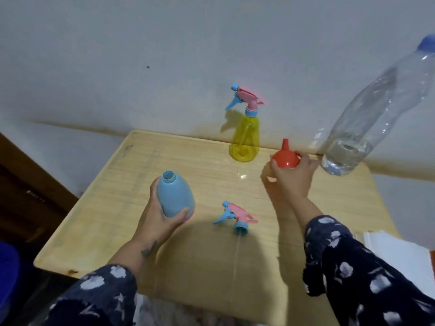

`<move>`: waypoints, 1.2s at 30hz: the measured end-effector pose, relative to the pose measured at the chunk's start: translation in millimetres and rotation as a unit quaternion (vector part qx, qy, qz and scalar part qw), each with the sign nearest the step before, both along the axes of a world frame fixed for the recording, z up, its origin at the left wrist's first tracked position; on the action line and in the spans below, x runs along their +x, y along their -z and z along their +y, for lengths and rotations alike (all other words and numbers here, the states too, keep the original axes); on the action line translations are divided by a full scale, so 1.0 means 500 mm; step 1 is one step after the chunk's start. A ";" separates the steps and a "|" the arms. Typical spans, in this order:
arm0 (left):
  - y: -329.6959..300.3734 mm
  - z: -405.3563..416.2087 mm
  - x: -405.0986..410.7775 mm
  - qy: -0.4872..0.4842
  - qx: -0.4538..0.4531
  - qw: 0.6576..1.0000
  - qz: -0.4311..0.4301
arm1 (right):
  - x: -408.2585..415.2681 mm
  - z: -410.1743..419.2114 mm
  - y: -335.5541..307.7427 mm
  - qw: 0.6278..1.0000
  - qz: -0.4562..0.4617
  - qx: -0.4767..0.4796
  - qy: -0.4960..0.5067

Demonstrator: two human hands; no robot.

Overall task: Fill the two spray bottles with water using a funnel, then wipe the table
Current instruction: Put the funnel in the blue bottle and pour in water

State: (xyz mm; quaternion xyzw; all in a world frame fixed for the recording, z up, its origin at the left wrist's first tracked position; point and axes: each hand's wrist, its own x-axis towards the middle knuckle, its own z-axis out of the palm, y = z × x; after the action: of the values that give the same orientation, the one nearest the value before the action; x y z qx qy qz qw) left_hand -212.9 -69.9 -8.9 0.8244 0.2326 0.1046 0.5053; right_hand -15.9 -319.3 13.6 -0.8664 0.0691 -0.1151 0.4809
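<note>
Left hand (157,214) grips the blue spray bottle (175,195), cap off, mouth open, tilted slightly over the wooden table (113,208). Right hand (290,176) grasps the red funnel (285,157), spout up, at the table's far right. Detached spray head (236,217) lies between the hands. Yellow spray bottle (245,137) stands capped by the wall. Clear water bottle (367,118), low on water, possibly resting on the table edge, right.
</note>
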 end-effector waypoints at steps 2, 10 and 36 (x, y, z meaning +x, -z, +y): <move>-0.002 -0.002 -0.003 0.002 0.002 1.000 -0.005 | -0.040 0.027 -0.028 0.998 0.007 0.039 -0.050; -0.010 0.011 -0.017 0.042 -0.024 0.999 -0.006 | -0.198 0.166 -0.124 0.978 -0.037 0.087 -0.187; -0.013 0.038 -0.003 0.068 0.026 0.997 -0.017 | -0.297 0.368 -0.208 0.936 -0.034 -0.230 -0.263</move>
State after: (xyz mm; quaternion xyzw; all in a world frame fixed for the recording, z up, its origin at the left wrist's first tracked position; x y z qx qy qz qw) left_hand -214.4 -51.0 -2.2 0.8491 0.1647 0.0897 0.4938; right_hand -164.4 -135.1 117.7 -0.9363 -0.2059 -0.0262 0.2833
